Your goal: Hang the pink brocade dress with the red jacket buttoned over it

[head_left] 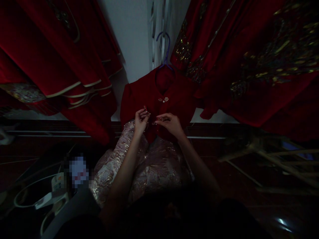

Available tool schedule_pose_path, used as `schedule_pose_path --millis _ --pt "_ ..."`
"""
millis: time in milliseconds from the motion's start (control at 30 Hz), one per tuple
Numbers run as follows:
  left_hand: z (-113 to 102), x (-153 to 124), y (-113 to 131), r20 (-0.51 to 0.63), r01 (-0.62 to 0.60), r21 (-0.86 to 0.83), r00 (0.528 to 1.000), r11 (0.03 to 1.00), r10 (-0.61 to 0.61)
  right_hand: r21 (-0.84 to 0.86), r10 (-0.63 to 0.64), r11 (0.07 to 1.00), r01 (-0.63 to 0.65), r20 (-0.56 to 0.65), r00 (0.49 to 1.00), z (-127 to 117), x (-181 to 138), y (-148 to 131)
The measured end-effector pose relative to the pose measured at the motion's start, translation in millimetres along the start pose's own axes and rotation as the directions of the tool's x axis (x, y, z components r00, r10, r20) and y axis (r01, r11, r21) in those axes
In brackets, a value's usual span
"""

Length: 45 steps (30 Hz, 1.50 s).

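Fingertips of the left hand and right hand are pinched onto the lower clasp of a red jacket; just above them sits a fastened pearl clasp, higher still a blue hanger.

Red velvet garments with cream piping, upper left. Red gold-embroidered robes, upper right. White wall, top centre. Pale pink brocade fabric, lower centre. White coiled cables, lower left. Pale wooden frame, right.

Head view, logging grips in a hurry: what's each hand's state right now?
Left hand: closed, pinching the front of the red jacket.
Right hand: closed, pinching the same front.
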<state>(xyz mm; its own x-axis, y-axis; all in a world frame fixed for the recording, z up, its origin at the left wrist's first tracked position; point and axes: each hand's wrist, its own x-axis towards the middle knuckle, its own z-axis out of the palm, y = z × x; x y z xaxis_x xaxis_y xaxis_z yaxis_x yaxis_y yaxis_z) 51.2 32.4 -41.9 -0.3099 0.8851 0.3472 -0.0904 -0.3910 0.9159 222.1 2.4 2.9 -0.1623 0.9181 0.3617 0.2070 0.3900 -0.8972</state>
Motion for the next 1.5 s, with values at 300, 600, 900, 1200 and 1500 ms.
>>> schedule_pose_path --millis 300,600,900,1200,1500 --pt "0.3 6.2 5.2 0.023 -0.011 -0.072 1.000 0.997 0.012 -0.022 -0.068 0.998 0.067 -0.059 0.996 30.1 42.5 6.2" --pt "3.1 5.6 10.4 -0.019 -0.006 -0.048 1.000 0.999 0.005 -0.111 -0.151 0.984 0.137 -0.132 0.980 44.0 46.4 3.0" --pt "2.0 8.0 11.4 -0.012 0.021 -0.037 1.000 0.999 -0.021 -0.076 -0.155 0.987 0.144 -0.176 0.972 44.1 38.9 -3.8" --pt "4.4 9.2 14.7 -0.054 0.018 0.006 0.998 1.000 -0.018 -0.132 -0.177 0.979 0.156 -0.165 0.970 53.0 44.2 -2.2" --pt "-2.6 15.0 17.9 -0.044 -0.135 0.236 0.988 0.962 0.149 -0.140 -0.182 0.977 0.162 -0.151 0.972 53.7 42.7 -2.7"
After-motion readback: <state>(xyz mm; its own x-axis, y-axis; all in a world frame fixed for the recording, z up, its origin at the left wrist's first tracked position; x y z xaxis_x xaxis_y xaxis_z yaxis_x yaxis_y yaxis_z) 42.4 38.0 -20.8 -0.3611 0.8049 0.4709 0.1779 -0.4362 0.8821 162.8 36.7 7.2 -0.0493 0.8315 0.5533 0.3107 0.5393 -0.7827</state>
